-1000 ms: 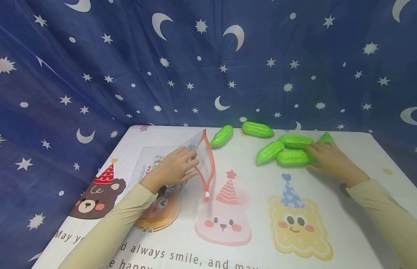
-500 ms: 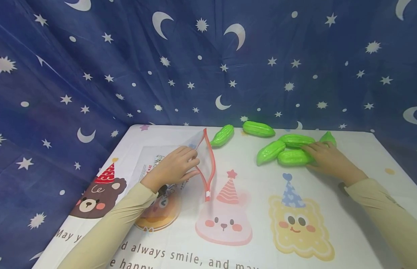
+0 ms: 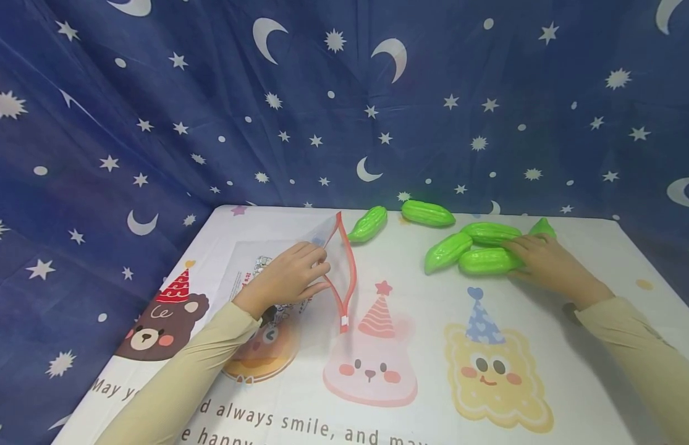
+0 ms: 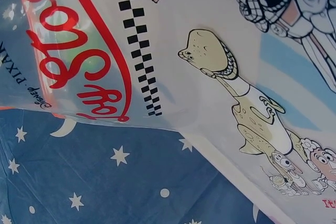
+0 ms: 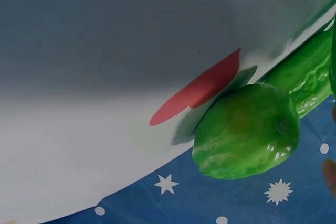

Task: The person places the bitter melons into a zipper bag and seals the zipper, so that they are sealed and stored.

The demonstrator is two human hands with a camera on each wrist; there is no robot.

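Observation:
My left hand (image 3: 291,272) holds the upper layer of a clear plastic zip bag (image 3: 352,278) by its red-edged mouth, which gapes toward the right. Its fingertips are partly hidden at the opening. Cartoon prints on the bag (image 4: 210,93) fill much of the left wrist view. At the right, my right hand (image 3: 547,266) grips the right end of a shiny green bitter melon (image 3: 485,261), fingers over the top and thumb on the near side. Another bitter melon (image 3: 542,227) shows just behind that hand. The right wrist view shows a rounded green melon (image 5: 247,132) at close range.
More bitter melons lie around: one (image 3: 490,233) behind the gripped one, one (image 3: 447,252) to its left, one (image 3: 427,213) near the back edge, and one (image 3: 369,224) beside the bag's mouth. A blue star-patterned curtain (image 3: 300,154) rises behind the white printed tablecloth (image 3: 427,346).
My right hand has shifted very slightly on the bitter melon. The left hand and the gaping bag have stayed in place.

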